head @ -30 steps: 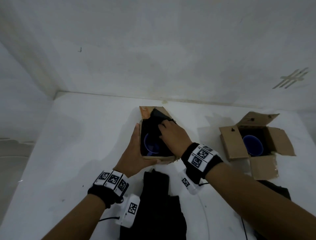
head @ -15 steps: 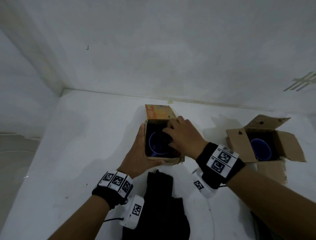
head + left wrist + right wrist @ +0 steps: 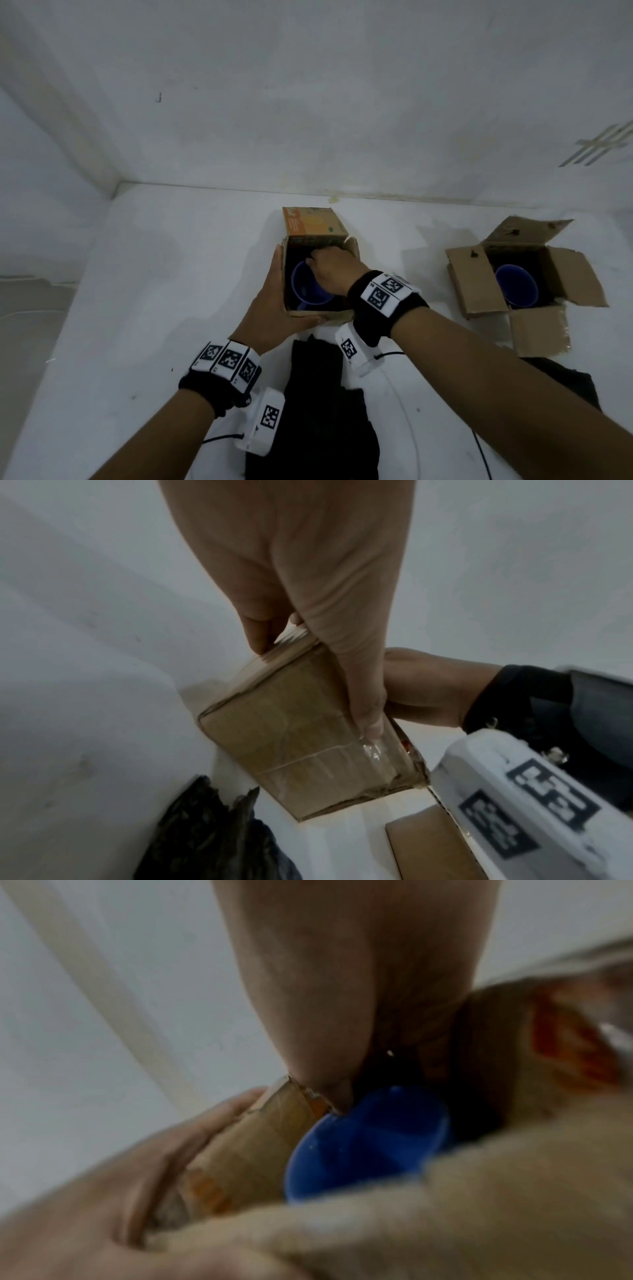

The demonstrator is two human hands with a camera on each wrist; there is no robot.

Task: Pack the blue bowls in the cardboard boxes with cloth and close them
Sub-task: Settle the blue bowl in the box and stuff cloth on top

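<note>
The left hand (image 3: pixel 274 308) gripped the box (image 3: pixel 315 310); the right hand (image 3: pixel 334 270) reached inside by the bowl (image 3: pixel 305 287), its grip hidden. The orange label was too blurry to read.

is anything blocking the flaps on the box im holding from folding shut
Yes: the right hand reaches into the near box, over its blue bowl, so the flaps cannot fold down until it comes out. The left hand only holds the outer side.

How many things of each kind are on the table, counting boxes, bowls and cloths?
Cardboard boxes: 2
Blue bowls: 2
Black cloths: 2
Total: 6
</note>
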